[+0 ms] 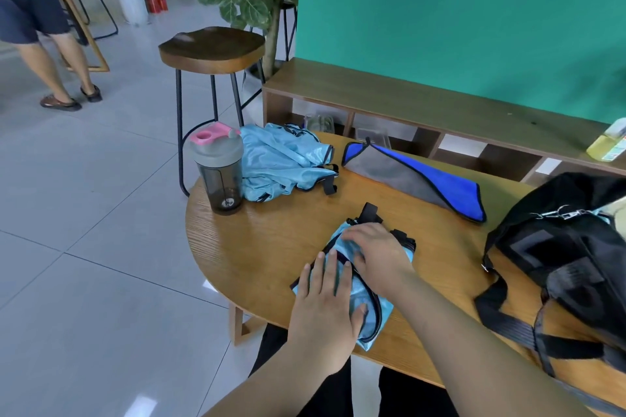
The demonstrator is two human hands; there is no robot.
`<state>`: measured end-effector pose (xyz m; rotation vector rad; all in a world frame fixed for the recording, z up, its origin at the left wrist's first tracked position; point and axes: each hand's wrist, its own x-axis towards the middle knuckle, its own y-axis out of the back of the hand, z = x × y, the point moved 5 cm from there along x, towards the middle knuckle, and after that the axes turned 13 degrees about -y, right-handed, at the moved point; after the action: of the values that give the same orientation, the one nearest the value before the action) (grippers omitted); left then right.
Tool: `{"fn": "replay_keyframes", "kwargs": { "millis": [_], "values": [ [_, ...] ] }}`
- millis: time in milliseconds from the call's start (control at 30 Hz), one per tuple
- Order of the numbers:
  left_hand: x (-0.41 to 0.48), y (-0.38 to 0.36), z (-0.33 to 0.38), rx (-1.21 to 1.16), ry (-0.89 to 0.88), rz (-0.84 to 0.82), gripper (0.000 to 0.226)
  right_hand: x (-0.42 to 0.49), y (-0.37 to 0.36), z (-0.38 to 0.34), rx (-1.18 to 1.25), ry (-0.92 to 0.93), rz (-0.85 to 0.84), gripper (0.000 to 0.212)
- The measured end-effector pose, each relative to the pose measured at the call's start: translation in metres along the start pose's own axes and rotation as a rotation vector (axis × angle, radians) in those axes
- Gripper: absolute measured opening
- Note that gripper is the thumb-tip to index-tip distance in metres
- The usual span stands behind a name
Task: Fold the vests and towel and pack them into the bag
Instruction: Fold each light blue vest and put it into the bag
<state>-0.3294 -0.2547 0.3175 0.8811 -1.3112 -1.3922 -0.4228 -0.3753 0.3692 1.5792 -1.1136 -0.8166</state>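
Folding the first vest (pixel 367 291), judging by the layout: it lay as a small light-blue bundle with black trim at lower centre of frame, on the near part of the table (pixel 257 247).

Left hand (pixel 325 308): flat, fingers straight and slightly spread, pressing the lower end of the bundle down.
Right hand (pixel 376 254): palm down over the upper end, fingers bent across the fabric. Blurred, so I couldn't tell whether it pinched a fold or only pressed.

Next move, my read: pinch the bundle so the fold holds, then carry it right to the bag (pixel 569 247), black, at the right edge. I couldn't see clearly how wide its mouth stood open. One hand may be needed to hold it open.

Not yet done: second vest (pixel 284 162) crumpled at upper centre-left, towel (pixel 416 176) (blue and grey) loosely rolled at upper centre-right.

Obstacles: shaker bottle (pixel 222 169) stood touching the second vest near the table edge, so pulling that vest could tip it. Bag straps trailed across the table at lower right. Path from bundle to bag looked unobstructed.
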Motion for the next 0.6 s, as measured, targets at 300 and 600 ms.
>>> {"fn": "replay_keyframes", "kwargs": {
  "millis": [300, 600],
  "values": [
    [0.006, 0.003, -0.010, 0.030, -0.052, -0.093, 0.077, -0.006, -0.015, 0.020, -0.196, 0.078, -0.083, 0.055],
    [0.020, 0.035, -0.054, 0.041, -0.278, -0.172, 0.069, -0.030, 0.005, 0.024, -0.059, 0.008, 0.020, 0.049]
  ]
}}
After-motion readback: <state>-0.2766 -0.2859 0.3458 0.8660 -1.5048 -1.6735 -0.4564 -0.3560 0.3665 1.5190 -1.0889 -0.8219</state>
